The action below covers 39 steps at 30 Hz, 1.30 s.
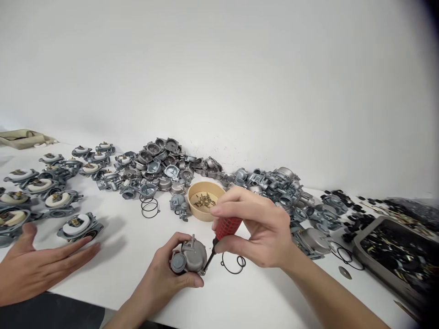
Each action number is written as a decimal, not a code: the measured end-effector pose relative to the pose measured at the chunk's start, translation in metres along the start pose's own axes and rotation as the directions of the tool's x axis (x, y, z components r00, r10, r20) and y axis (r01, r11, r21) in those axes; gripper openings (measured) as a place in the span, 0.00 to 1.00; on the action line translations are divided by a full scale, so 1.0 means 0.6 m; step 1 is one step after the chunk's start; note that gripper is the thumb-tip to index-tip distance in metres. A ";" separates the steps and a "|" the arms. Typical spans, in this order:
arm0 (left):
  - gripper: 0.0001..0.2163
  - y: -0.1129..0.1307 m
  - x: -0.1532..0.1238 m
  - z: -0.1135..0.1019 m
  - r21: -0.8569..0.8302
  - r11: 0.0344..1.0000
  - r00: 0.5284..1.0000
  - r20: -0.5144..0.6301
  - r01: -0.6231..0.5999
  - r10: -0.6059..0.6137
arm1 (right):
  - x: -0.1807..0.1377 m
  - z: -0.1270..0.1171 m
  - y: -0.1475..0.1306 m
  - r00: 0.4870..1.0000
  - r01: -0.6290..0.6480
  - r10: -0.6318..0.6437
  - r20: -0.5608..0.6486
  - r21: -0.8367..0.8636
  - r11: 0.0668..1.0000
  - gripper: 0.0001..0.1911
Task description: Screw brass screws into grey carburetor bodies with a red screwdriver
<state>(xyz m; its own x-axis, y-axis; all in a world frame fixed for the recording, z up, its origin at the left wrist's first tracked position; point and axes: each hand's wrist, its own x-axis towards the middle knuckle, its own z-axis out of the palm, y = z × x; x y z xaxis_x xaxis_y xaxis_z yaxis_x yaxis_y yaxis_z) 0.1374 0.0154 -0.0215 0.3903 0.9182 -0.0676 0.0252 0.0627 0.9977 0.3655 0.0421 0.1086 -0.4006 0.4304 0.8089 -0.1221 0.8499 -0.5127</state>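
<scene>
My left hand [168,269] is wrapped around a grey metal carburetor [194,255] just above the front of the table, its rounded bowl facing up. In my right hand [257,228] is a screwdriver [229,227] with a red handle, gripped between thumb and fingers. Its dark shaft slants down to the left, and the tip meets the lower right corner of the carburetor, apparently at a screw. Behind the carburetor stands a round tan bowl [192,205] with many small brass screws [205,201] inside. Black rubber rings [233,272] lie beside my right hand.
A co-worker's open hand [44,262] reaches in from the left, near carburetor bodies with white floats [77,225]. Piles of metal bowls [154,167] and carburetors [279,183] line the wall. More black rings [150,208] lie left of the bowl; a tray of small parts [377,226] is at right.
</scene>
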 end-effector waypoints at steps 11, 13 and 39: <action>0.34 -0.014 -0.003 -0.003 0.040 0.999 0.999 -0.018 -0.029 0.029 | -0.003 -0.014 -0.040 0.976 -0.028 0.078 0.202 -0.240 0.970 0.22; 0.33 -0.015 -0.003 -0.002 0.039 0.998 0.999 -0.022 -0.039 0.039 | -0.004 -0.010 -0.044 0.965 -0.050 0.092 0.246 -0.173 0.984 0.24; 0.31 -0.012 -0.008 -0.001 0.053 0.998 0.999 -0.017 -0.043 0.044 | 0.000 -0.005 -0.058 0.967 -0.011 0.049 0.249 -0.152 0.988 0.21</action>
<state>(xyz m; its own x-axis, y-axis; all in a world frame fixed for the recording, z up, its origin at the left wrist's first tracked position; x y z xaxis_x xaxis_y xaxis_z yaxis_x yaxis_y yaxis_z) 0.1349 0.0108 -0.0286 0.3756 0.9265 -0.0240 0.0573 0.0026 0.9984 0.3725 0.0136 0.1270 -0.6195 0.3820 0.6857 0.0214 0.8815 -0.4718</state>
